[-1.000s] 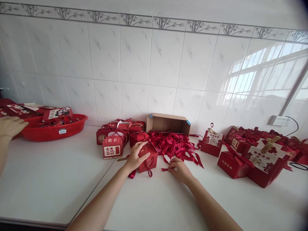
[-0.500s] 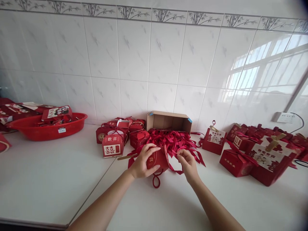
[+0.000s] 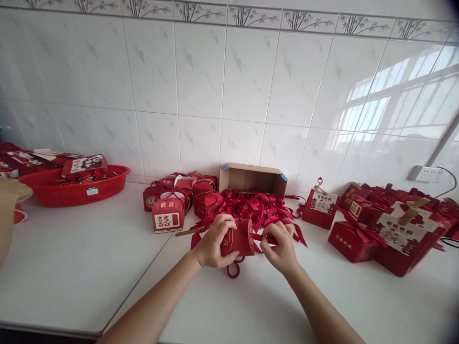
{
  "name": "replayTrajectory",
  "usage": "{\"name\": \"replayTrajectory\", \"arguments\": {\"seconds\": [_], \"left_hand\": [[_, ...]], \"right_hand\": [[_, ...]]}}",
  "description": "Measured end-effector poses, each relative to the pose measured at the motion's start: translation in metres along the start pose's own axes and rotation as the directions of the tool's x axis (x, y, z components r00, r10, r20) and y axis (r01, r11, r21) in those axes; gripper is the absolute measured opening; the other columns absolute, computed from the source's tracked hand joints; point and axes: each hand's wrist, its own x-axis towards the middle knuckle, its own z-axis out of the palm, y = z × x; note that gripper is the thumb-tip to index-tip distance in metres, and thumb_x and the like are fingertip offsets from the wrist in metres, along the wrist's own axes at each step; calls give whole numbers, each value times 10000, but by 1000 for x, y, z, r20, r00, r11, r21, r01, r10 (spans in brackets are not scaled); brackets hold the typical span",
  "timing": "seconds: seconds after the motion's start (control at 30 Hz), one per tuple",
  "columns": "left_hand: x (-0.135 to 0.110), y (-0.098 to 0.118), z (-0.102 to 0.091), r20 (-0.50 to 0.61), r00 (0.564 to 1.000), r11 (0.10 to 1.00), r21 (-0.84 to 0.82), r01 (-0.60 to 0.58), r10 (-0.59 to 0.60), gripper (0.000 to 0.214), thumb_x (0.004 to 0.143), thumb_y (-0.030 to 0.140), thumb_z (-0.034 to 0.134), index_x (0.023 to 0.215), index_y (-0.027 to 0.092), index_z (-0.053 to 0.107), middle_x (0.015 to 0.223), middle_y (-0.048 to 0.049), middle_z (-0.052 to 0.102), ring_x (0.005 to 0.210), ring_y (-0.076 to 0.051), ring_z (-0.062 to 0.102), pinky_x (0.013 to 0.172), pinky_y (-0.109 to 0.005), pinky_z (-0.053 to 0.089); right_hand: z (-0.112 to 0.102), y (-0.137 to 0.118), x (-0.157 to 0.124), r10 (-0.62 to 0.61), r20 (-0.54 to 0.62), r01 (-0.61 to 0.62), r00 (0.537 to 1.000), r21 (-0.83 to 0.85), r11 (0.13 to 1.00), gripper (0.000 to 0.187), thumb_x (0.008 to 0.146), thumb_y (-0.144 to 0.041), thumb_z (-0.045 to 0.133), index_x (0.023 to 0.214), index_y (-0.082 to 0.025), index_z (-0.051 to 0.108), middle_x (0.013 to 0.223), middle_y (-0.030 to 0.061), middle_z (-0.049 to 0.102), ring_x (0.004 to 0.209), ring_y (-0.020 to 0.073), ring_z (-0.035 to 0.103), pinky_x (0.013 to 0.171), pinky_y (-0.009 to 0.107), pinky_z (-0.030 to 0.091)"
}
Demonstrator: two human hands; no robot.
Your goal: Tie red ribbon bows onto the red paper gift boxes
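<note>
My left hand [image 3: 217, 242] is wrapped round a small red gift box [image 3: 243, 238] with gold print, held just above the table. To its right, my right hand [image 3: 279, 246] pinches a dark red ribbon [image 3: 258, 236] that runs to the box's right side. A looped red cord [image 3: 233, 271] hangs below the box. Right behind the hands lies a heap of red ribbons [image 3: 256, 205], spilling from an open cardboard box [image 3: 247, 179]. Part of the held box is covered by my left fingers.
Finished-looking red gift boxes [image 3: 168, 216] stand at the left of the ribbons. A red basin [image 3: 107, 186] with packets is farther left. Red gift bags [image 3: 319, 210] and more boxes stand at right. A beige shape [image 3: 9, 205], unclear, shows at the left edge.
My right hand has turned and drawn the ribbon close to the box's right side. The held box has tilted slightly. A beige shape has come in at the left edge.
</note>
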Motion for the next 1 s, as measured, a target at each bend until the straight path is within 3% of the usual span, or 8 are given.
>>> {"name": "replayTrajectory", "arguments": {"seconds": [0.2,0.77,0.9,1.0], "left_hand": [[1,3,-2,31,1000,1000,24,-7,6,532,632,218,646,1088,223,372,1181,-115,404,1111,-294,406,952,-472,385],[1,9,3,70,996,998,19,-57,56,638,651,279,655,1242,236,417,1232,-113,405,1140,-294,410,1009,-488,338],[3,16,3,46,999,997,-70,25,-22,444,726,398,599,1127,227,518,1199,-105,447,1129,-289,417,1001,-481,355],[5,23,6,-22,995,993,-67,93,-95,196,800,357,545,930,215,582,1134,-90,492,1104,-260,441,1009,-458,353]], "right_hand": [[-2,0,-1,-60,43,61,997,-31,998,89,701,-144,500,674,-218,458,598,-32,526,626,156,464,730,364,290],[-4,-7,-1,-107,116,95,987,105,990,83,793,-188,483,714,-209,498,611,-31,507,612,137,435,710,335,301],[-4,-8,-1,-107,136,92,985,114,989,88,805,-209,487,717,-214,495,627,-23,523,615,143,448,708,343,312],[-3,-10,-1,-135,151,116,979,128,985,81,787,-191,507,713,-217,484,635,-23,532,624,146,464,700,342,319]]}}
